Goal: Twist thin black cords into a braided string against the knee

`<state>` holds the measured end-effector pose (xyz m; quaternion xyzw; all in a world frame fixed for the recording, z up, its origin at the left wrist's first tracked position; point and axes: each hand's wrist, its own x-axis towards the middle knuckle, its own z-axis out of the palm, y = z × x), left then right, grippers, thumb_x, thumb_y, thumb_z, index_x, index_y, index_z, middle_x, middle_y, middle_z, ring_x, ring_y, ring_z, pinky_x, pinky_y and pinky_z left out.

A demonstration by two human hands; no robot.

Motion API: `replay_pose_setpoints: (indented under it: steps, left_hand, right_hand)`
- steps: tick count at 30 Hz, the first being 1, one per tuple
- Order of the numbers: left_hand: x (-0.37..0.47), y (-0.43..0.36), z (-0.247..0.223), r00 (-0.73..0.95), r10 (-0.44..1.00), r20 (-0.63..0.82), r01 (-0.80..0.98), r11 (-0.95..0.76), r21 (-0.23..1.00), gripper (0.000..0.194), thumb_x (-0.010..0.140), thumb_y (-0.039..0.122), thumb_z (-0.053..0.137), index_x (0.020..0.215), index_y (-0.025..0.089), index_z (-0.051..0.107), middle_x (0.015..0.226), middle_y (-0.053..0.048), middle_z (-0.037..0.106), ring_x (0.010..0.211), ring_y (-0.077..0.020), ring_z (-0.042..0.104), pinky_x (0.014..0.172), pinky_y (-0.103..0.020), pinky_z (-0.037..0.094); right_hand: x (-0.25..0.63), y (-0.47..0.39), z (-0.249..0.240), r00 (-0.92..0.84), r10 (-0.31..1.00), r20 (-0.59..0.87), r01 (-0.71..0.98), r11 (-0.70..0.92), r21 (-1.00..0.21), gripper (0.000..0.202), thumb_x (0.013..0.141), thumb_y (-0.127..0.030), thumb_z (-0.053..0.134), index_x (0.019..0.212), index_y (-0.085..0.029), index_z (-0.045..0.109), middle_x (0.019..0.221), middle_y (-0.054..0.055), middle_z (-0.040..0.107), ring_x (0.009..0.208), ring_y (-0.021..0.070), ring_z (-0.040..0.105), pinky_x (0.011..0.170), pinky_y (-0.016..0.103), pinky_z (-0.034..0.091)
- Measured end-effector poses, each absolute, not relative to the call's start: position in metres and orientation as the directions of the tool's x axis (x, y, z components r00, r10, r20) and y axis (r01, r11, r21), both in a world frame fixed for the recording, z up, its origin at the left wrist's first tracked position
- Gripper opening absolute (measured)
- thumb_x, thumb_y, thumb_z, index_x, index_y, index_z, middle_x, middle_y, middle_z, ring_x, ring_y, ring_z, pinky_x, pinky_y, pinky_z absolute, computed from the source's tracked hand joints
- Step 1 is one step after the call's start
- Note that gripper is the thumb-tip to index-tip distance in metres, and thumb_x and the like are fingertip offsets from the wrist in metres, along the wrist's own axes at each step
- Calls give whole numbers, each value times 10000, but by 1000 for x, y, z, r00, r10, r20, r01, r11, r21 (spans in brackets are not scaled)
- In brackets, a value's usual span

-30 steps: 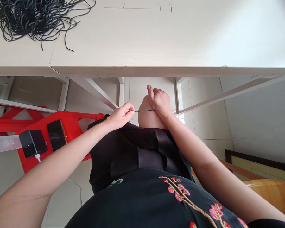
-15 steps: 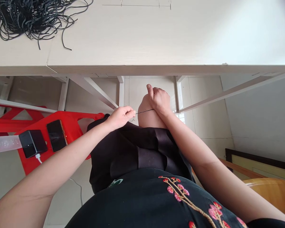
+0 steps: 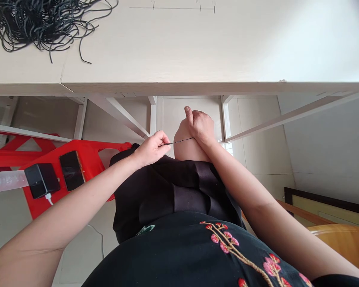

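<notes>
A thin black cord runs taut between my two hands, just in front of my bare knee. My left hand pinches its left part between thumb and fingertips. My right hand rests over the top of the knee, thumb pointing up and fingers curled down on the far side. The cord reaches the wrist side of this hand; its fingertips and whatever they may hold are hidden. On the table at the upper left lies a tangled heap of black cords.
The pale table spans the top, its front edge beyond my knee, with white legs below. A red stool at left bears a phone, a black box and a bottle. A wooden chair is at lower right.
The fingers of my left hand have shifted and lifted slightly along the cord, and the loose cord end below them shows less. My right hand stays where it was.
</notes>
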<state>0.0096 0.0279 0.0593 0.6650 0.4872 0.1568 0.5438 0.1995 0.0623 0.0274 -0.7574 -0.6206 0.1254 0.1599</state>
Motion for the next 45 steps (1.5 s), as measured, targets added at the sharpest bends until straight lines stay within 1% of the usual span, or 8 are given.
replay_pose_setpoints:
  steps: [12,19,24,28,32,36,41,45]
  left_hand:
    - [8,31,58,497,838,-227,552,-103,827,183,826,327,460,716,188,504,610,35,451,569,-92,416,565,-228,386]
    - [6,34,63,479,826,-297,600,-61,797,278,816,406,479,795,188,650,792,-23,578,699,-127,509,682,-266,427]
    - [4,32,61,387,852,-354,572,79,817,265,777,414,544,878,182,624,788,-24,611,687,-127,532,662,-266,434]
    - [6,32,62,411,841,-353,649,1,761,203,785,376,521,763,181,574,675,2,556,606,-115,482,599,-250,406]
    - [11,32,64,426,844,-326,708,-86,701,232,839,353,419,732,187,542,766,-16,568,702,-140,505,643,-262,394]
    - [15,31,64,388,844,-371,699,-6,715,275,853,384,383,742,187,537,721,-12,545,691,-147,492,639,-269,385]
    - [13,30,61,348,802,-485,598,208,774,281,832,425,396,796,198,557,543,38,368,500,-111,344,490,-251,301]
    - [13,28,63,369,788,-492,521,263,812,112,773,320,473,775,210,488,547,54,355,471,-91,308,458,-240,260]
  right_hand:
    - [200,62,27,200,980,2,901,-183,-393,679,905,-580,88,677,-173,581,710,81,598,677,183,552,623,293,366]
    - [200,62,29,195,981,-7,903,-182,-388,674,910,-571,86,694,-171,584,722,85,597,684,188,554,627,300,364]
    - [201,62,28,199,980,-3,901,-184,-394,683,902,-585,80,676,-173,576,709,85,598,666,180,545,618,296,361]
    - [200,62,28,197,980,6,902,-178,-392,682,901,-584,77,671,-172,569,707,87,599,667,181,548,613,295,358]
    - [200,62,29,203,979,8,904,-184,-387,672,903,-585,92,663,-174,567,701,80,599,660,180,544,598,288,348]
    - [200,61,29,194,981,-9,903,-182,-390,685,906,-578,69,693,-171,578,719,85,595,683,179,545,623,295,355]
    - [200,61,29,195,981,-20,900,-187,-395,690,906,-576,69,715,-169,591,741,93,594,711,190,554,642,304,365]
    - [200,61,28,200,980,-12,898,-188,-398,697,901,-587,62,696,-178,588,723,82,592,701,195,560,636,305,368]
